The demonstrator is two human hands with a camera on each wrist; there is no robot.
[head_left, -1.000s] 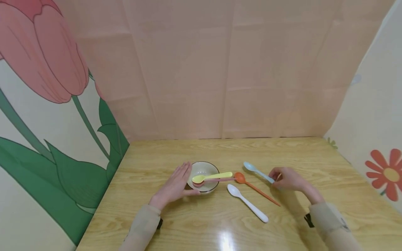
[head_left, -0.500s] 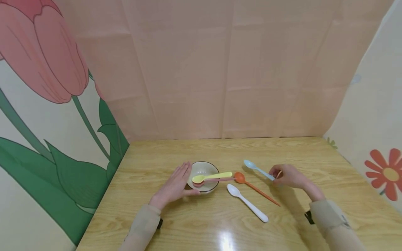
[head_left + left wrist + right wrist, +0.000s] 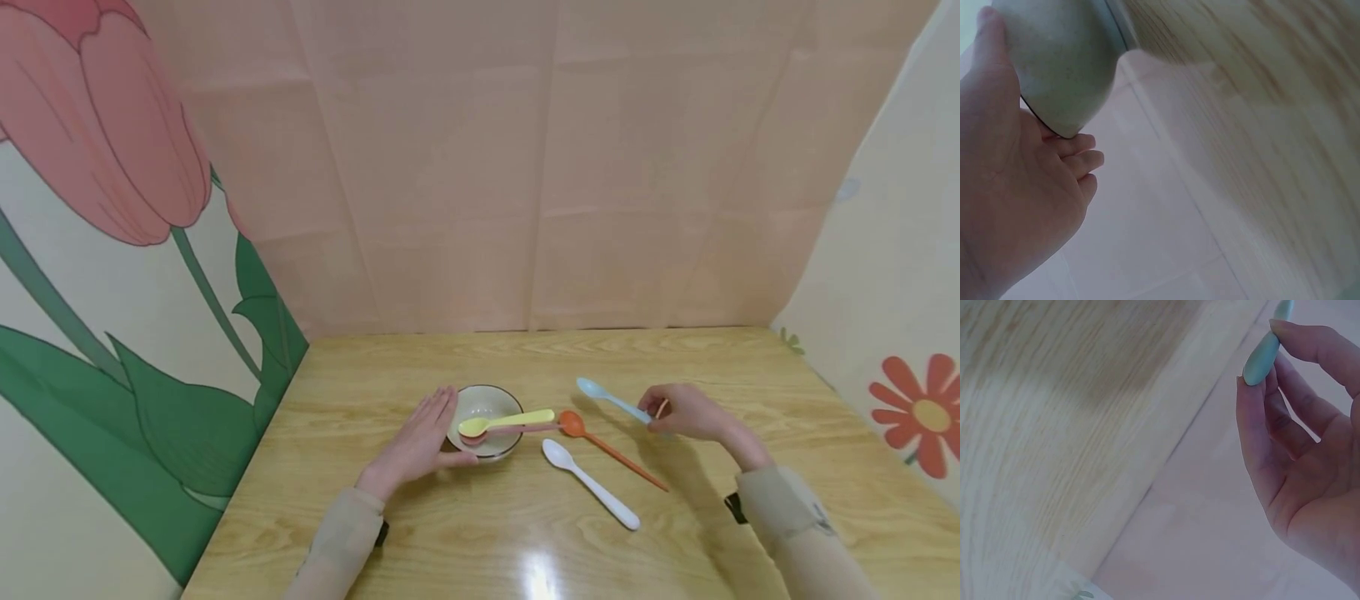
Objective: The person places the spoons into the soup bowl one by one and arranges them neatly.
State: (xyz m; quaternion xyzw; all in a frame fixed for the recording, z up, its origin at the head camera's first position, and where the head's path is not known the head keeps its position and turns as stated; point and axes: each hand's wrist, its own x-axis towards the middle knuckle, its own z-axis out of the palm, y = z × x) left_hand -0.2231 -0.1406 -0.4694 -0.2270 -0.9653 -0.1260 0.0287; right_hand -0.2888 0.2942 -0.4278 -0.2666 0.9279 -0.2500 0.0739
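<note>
A pale bowl with a dark rim (image 3: 483, 402) stands left of the table's middle. My left hand (image 3: 412, 442) lies along its left side, fingers straight and thumb spread toward the front; the left wrist view shows the bowl's outer wall (image 3: 1069, 69) between thumb and fingers. A yellow spoon (image 3: 525, 418) and a pink spoon (image 3: 542, 429) lie in the bowl, handles sticking out to the right. With thumb and fingertips my right hand (image 3: 690, 414) pinches the handle end of a light blue spoon (image 3: 618, 404), whose bowl end points left. In the right wrist view the handle (image 3: 1262, 360) sits between the fingertips.
An orange spoon (image 3: 618, 457) lies between the bowl and my right hand, its head close to the pink handle. Nearer to me is a white spoon (image 3: 596, 490). A pink cloth backdrop (image 3: 540, 208) rises behind the wooden table (image 3: 450, 550), with flower-patterned panels at both sides.
My right hand has risen slightly and shifted a little left with the light blue spoon pinched in it. The left hand, the bowl and the other spoons have stayed put.
</note>
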